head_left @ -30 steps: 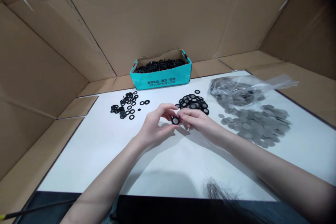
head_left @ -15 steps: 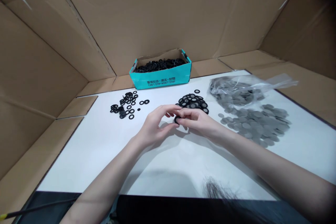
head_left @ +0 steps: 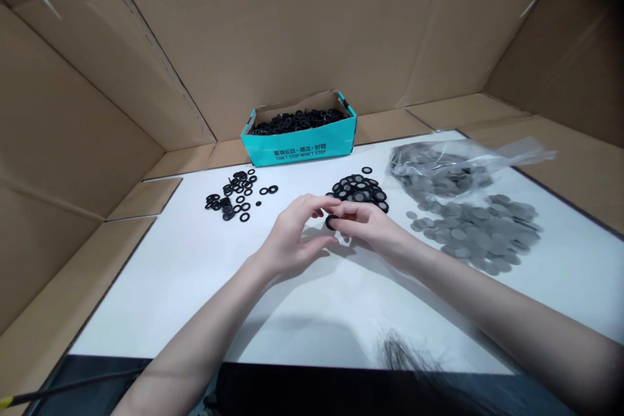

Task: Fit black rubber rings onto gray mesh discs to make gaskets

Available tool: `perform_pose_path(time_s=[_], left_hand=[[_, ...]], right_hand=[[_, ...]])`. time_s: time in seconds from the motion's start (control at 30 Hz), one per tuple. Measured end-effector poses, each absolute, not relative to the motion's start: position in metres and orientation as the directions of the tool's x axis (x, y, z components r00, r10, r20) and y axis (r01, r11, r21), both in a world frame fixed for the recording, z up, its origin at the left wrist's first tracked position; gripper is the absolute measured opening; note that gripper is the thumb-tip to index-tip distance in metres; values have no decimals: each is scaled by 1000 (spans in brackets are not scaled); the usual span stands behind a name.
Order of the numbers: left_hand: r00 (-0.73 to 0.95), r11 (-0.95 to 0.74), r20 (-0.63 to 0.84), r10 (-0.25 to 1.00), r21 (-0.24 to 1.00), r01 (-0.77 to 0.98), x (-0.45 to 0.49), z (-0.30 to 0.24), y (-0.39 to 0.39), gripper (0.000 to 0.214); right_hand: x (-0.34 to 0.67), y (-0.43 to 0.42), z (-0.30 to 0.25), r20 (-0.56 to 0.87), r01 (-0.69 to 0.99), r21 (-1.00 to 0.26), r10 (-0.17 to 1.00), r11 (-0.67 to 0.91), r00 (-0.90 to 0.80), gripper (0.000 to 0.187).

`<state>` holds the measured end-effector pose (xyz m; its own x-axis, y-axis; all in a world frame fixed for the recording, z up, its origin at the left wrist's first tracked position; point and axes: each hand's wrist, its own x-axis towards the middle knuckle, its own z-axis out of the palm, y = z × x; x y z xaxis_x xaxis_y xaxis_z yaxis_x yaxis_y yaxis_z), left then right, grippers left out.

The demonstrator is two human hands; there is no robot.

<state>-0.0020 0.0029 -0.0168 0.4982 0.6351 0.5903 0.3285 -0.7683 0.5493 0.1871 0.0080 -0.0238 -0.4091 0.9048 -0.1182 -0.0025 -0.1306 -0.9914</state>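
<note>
A black ring point(head_left: 330, 222) stands on edge between the thumb and fingers of my right hand point(head_left: 363, 221), closed on it above the white table point(head_left: 273, 331). Whether a disc sits inside the ring is hidden by the fingertips. My left hand point(head_left: 297, 234) is curved around the left side, its thumb stretched out below the ring and apart from the fingers. Its fingertips reach the right hand's fingers just over the ring. Right behind both hands lies a pile of black rings with grey discs in them point(head_left: 359, 196).
Loose black rings point(head_left: 240, 199) are scattered on the left. Grey discs point(head_left: 487, 231) spread over the right side, before a clear plastic bag of discs point(head_left: 439, 166). A turquoise box point(head_left: 299, 151) full of black rings stands at the back, against cardboard walls point(head_left: 302, 26).
My left thumb has come off the ring and moved slightly down and right. The right hand keeps its pinch, and the ring has barely shifted.
</note>
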Motion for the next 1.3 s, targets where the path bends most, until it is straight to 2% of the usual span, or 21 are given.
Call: perform_pose_path(time_s=[0.2,0.4,0.5,0.57,0.63,0.77,0.9,1.0,1.13,1.3], left_hand=[[499,-796,621,604,505,333,0,-20,3,37],[512,-783,596,619,525,334,-3,-20,3,37],[510,-777,591,625,533,335,-5,-18,4,42],[473,-768,606,640,535,353,-7,-15,6,44],[399,-740,624,672,541,400,-11,-13,9,42],[225,-639,628,745,574,512,-21,-10,18,34],[107,-561,622,775,601,570,-32,-9,29,30],[70,-526,608,791,617,586,-37,-9,34,30],[46,-499,589,807,637,588,-38,-9,34,31],[29,-469,578,815,629,621,-44,-9,37,31]], right_hand=[[187,8,-22,-46,37,-999,907,-34,-419,23],[189,12,-26,-10,74,-997,912,22,-409,25],[192,15,-28,164,156,-961,926,228,-341,19],[196,19,-27,338,273,-873,905,405,-259,14],[204,25,-24,475,410,-759,861,507,-185,9],[223,38,-21,565,599,-635,822,489,-72,9],[231,50,-27,542,637,-637,840,435,-31,13],[227,57,-34,545,628,-625,835,464,-75,11],[221,66,-43,557,680,-533,814,504,-166,8],[224,70,-44,596,720,-503,795,478,-111,17]])
